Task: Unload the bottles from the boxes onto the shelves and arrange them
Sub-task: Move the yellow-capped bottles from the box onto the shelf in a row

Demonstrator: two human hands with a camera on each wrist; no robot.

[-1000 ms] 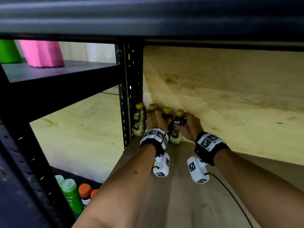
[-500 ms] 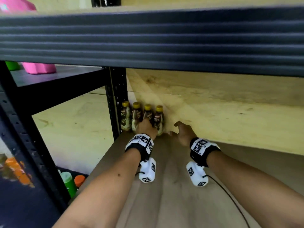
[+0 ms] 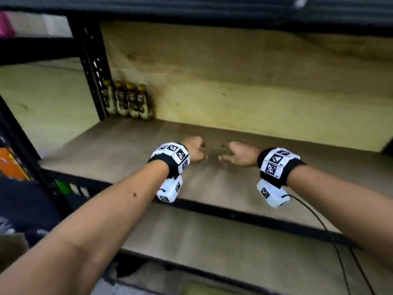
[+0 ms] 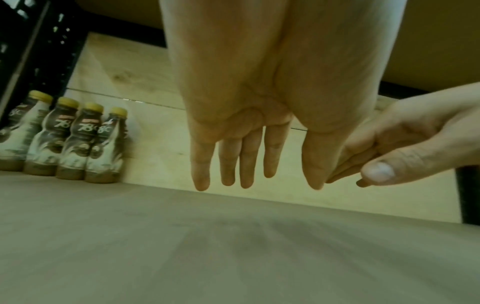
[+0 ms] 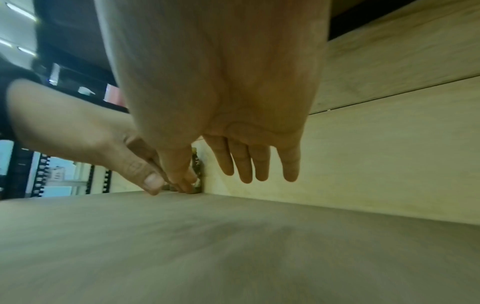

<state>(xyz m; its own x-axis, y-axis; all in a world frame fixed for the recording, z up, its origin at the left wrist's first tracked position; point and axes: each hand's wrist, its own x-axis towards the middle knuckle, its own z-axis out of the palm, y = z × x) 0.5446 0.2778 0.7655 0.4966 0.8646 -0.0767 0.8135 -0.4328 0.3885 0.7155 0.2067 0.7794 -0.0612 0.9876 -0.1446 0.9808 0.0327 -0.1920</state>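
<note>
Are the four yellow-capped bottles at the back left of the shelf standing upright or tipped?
Upright. The four yellow-capped chocolate drink bottles stand on their bases in a row, caps up, on the wooden shelf.

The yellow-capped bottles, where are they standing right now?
In the head view, the four yellow-capped bottles stand in a row at the back left corner of the wooden shelf, beside the black upright post, away from both hands.
</note>
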